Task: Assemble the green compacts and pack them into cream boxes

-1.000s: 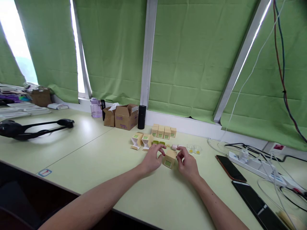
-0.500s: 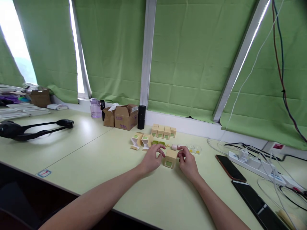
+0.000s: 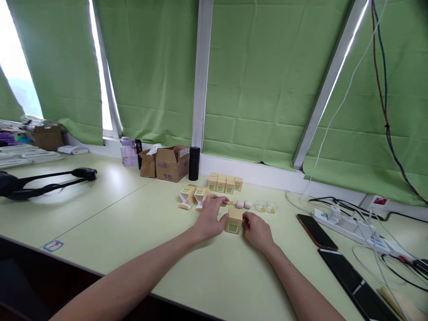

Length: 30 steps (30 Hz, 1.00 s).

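Watching two hands at a small box point(image 3: 234, 221) standing upright on the table point(image 3: 214, 276), green window toward the person. Left hand point(image 3: 210, 219): thumb and fingers spread, thumb right by the box's left side; contact or just a gap, can't tell from where I stand. Right hand point(image 3: 258, 231): fingers curled in against the box's right side; can't tell if they're gripping anything. Beyond the left hand, two open boxes point(image 3: 187, 196), side by side, flaps out, the right one partly hidden by that hand. Closed boxes point(image 3: 220, 183) grouped behind, near the wall. Just past the box: small yellow bits point(image 3: 230, 203), two pink cylinders point(image 3: 240, 204), then clear cups point(image 3: 266, 207) with yellow in them. Two phones point(image 3: 317, 231) lie off to the right, beside the power strip point(image 3: 349, 232).
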Each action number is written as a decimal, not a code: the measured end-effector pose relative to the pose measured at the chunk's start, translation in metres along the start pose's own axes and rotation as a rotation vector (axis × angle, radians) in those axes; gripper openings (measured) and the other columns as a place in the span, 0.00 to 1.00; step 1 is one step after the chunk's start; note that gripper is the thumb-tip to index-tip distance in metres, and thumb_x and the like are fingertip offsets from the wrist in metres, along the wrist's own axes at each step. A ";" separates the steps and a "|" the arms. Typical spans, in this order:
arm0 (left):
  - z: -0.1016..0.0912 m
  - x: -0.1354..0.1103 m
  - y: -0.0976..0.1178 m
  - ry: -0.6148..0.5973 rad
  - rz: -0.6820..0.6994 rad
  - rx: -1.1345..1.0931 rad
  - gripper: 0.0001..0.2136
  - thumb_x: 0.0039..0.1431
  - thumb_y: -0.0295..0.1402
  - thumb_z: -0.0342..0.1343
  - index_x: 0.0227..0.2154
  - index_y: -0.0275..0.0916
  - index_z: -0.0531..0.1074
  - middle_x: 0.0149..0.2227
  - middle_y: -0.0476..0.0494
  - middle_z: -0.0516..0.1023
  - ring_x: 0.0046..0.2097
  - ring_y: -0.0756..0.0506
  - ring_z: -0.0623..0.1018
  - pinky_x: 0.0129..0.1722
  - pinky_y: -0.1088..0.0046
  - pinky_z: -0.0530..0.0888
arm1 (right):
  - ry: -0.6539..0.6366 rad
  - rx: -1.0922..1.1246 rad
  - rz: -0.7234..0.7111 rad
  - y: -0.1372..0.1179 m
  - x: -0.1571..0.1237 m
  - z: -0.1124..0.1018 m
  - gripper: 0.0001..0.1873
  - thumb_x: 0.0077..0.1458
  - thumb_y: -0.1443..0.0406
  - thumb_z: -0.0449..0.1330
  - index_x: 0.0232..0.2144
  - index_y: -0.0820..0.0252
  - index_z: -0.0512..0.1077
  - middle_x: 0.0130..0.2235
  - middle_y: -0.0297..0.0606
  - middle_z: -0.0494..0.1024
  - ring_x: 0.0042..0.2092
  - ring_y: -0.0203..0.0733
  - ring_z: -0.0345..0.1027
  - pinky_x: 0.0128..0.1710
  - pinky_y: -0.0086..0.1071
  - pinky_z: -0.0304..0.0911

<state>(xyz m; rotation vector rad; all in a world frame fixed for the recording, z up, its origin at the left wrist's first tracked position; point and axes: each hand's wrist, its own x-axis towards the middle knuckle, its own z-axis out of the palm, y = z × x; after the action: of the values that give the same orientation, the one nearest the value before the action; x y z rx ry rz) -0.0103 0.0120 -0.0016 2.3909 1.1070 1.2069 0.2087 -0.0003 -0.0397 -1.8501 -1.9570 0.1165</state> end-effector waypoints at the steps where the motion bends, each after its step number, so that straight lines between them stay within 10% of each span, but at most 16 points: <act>1: -0.001 0.001 0.003 -0.042 0.007 0.021 0.20 0.58 0.30 0.57 0.54 0.43 0.66 0.56 0.39 0.73 0.62 0.36 0.65 0.63 0.52 0.66 | -0.002 -0.010 -0.004 -0.001 0.000 0.000 0.09 0.60 0.70 0.56 0.40 0.53 0.72 0.43 0.34 0.80 0.42 0.41 0.71 0.31 0.31 0.46; 17: -0.009 0.066 0.049 -0.704 0.160 0.564 0.25 0.49 0.32 0.63 0.52 0.39 0.68 0.45 0.35 0.78 0.54 0.32 0.72 0.47 0.60 0.72 | -0.021 -0.035 -0.004 -0.007 -0.002 -0.003 0.11 0.59 0.70 0.57 0.42 0.53 0.74 0.42 0.35 0.80 0.41 0.40 0.71 0.31 0.32 0.46; 30: 0.012 0.179 0.021 -0.441 0.138 0.625 0.31 0.53 0.31 0.61 0.61 0.41 0.61 0.53 0.37 0.77 0.58 0.35 0.71 0.55 0.59 0.67 | -0.010 -0.003 -0.022 -0.007 -0.004 -0.002 0.13 0.60 0.70 0.57 0.45 0.52 0.73 0.44 0.34 0.80 0.44 0.40 0.72 0.33 0.31 0.50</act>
<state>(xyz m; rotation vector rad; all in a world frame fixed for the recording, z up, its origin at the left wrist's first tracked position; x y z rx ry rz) 0.0764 0.1277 0.1062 3.0184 1.3140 0.3287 0.2032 -0.0051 -0.0359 -1.8329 -1.9843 0.1168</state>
